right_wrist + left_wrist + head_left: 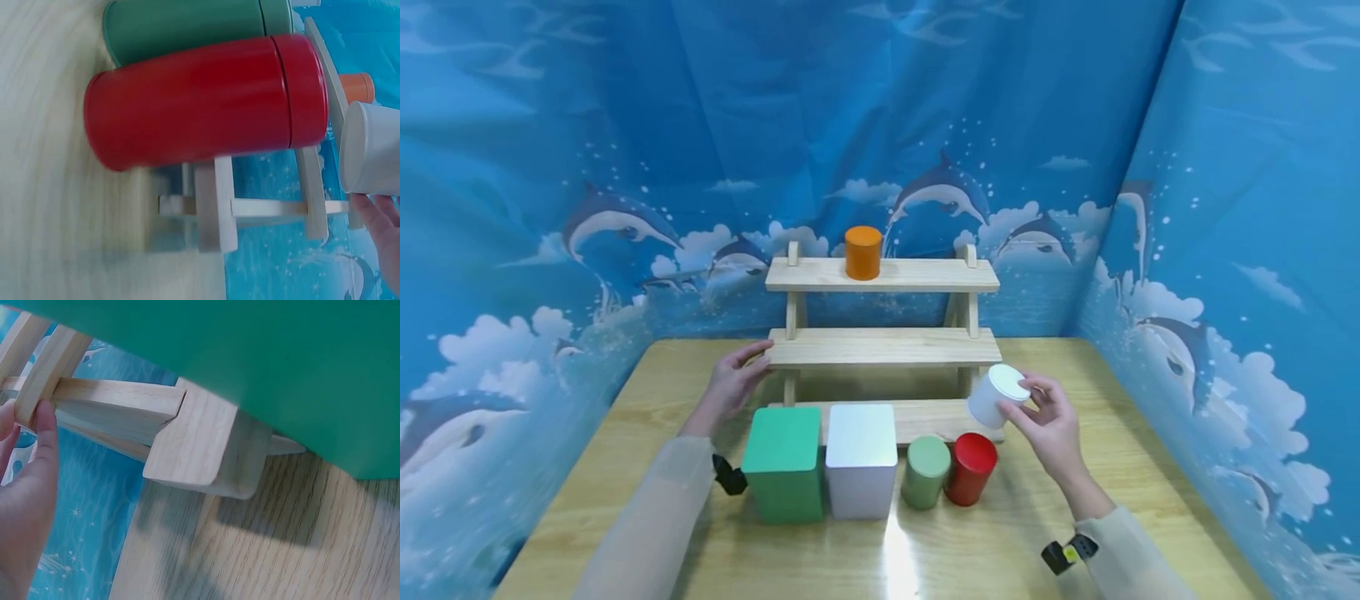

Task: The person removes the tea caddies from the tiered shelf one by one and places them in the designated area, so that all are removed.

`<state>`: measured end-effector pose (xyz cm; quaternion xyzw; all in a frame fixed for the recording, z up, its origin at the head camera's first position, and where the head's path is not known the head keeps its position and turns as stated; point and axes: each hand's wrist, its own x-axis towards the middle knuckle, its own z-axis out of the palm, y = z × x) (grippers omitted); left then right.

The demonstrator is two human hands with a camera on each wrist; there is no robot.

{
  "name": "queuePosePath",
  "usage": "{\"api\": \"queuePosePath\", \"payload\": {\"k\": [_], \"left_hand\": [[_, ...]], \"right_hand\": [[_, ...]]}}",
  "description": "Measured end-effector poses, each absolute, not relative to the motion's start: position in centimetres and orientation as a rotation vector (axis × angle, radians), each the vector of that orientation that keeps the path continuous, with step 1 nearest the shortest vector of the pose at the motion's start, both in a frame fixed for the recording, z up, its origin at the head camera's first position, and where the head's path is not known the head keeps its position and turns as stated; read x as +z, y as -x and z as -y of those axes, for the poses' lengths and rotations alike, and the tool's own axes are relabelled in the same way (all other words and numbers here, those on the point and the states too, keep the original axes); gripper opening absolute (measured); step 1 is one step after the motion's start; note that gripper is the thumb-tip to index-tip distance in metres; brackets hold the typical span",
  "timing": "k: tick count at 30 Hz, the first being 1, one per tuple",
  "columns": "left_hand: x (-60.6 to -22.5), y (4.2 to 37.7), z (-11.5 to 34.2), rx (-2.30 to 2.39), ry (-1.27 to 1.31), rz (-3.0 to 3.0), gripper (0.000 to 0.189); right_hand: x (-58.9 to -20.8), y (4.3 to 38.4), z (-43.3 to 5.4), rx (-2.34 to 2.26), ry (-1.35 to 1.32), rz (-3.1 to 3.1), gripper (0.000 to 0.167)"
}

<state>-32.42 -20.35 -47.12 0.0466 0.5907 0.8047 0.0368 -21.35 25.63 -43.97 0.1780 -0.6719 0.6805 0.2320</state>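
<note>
A wood-grained table [1015,550] carries a pale wooden stand [887,346] with 3 stepped boards. In front of the lowest board [936,414], 4 things stand on the table in 1 row: a green box [784,467], a white box [861,462] (glare shines on the tabletop near it), a light green can [925,472] and a red can [972,470]. On the top board [925,273], slightly left of its middle, 1 orange can [863,253] stands upright.

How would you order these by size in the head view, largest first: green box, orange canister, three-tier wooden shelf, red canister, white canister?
1. Three-tier wooden shelf
2. Green box
3. Red canister and white canister: too close to rank; the white one is partly covered
4. Orange canister, though it stands farther back
</note>
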Motion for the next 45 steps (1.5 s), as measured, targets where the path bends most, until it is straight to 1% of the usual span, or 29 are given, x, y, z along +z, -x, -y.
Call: {"api": "queuePosePath", "payload": {"k": [10, 16, 21, 26, 27, 31, 33, 34, 45], "left_hand": [[-46.9, 32.5, 20.5, 2.406, -0.176, -1.931, 0.045], [-46.7, 32.5, 20.5, 2.352, -0.16, -2.025, 0.043], [-46.5, 32.6, 20.3, 2.315, -0.113, -2.074, 0.042], [-46.3, 32.7, 20.1, 2.329, -0.08, -2.061, 0.04], [-46.3, 32.7, 20.1, 2.333, -0.082, -2.058, 0.04], [-46.3, 32.7, 20.2, 2.351, -0.082, -2.052, 0.038], [-46.2, 32.7, 20.3, 2.352, -0.083, -2.055, 0.039], [-46.2, 32.7, 20.3, 2.349, -0.084, -2.057, 0.04], [-46.0, 32.5, 20.0, 2.288, -0.022, -2.099, 0.045]], "right_hand": [[-44.7, 20.0, -27.3, 1.906, -0.52, 1.744, 0.036], [-45.2, 19.1, -28.4, 1.885, -0.415, 1.777, 0.035], [-45.7, 18.4, -29.1, 1.84, -0.366, 1.842, 0.038], [-47.1, 18.1, -29.8, 1.794, -0.371, 1.846, 0.04], [-48.2, 18.4, -30.4, 1.817, -0.436, 1.803, 0.038], [-49.0, 18.2, -30.8, 1.784, -0.42, 1.85, 0.036], [-49.2, 17.9, -30.9, 1.763, -0.395, 1.895, 0.036], [-48.5, 17.3, -30.5, 1.718, -0.321, 1.957, 0.037], [-50.3, 17.0, -30.2, 1.629, -0.279, 2.074, 0.039]]}}
